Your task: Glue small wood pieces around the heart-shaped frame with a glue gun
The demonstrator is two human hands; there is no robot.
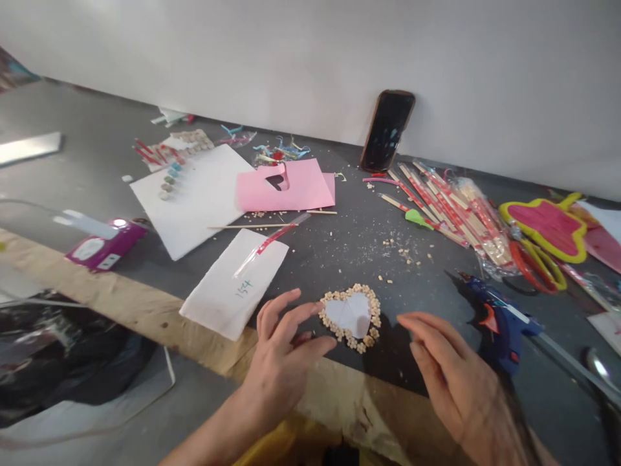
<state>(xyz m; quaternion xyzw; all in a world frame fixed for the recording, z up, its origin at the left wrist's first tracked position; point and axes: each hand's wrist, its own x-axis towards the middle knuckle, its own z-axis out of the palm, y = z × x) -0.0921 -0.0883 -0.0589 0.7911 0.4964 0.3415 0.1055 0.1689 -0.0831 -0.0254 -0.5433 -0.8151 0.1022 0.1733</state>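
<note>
A paper heart [347,314] with a pale centre lies near the table's front edge. Small beige bits [376,307] are set thickly along its outline. My left hand [284,349] is at the heart's left side, thumb and forefinger apart, their tips at or very near its rim; whether they touch it I cannot tell. To the right of the heart, my right hand [453,369] hovers with fingers stretched out and nothing visible in them. A blue glue gun [502,323] lies just beyond my right hand. Left of the heart rests a white slab [237,281] with green handwriting.
Pink paper [301,188] with a heart cutout overlaps a white sheet [194,200]. A phone [387,131] leans on the wall. Wrapped chopsticks [451,207], scissors [536,265] and a yellow-edged pink shape [548,226] lie right. A purple power strip [107,246] sits left. Crumbs [410,252] dot the middle.
</note>
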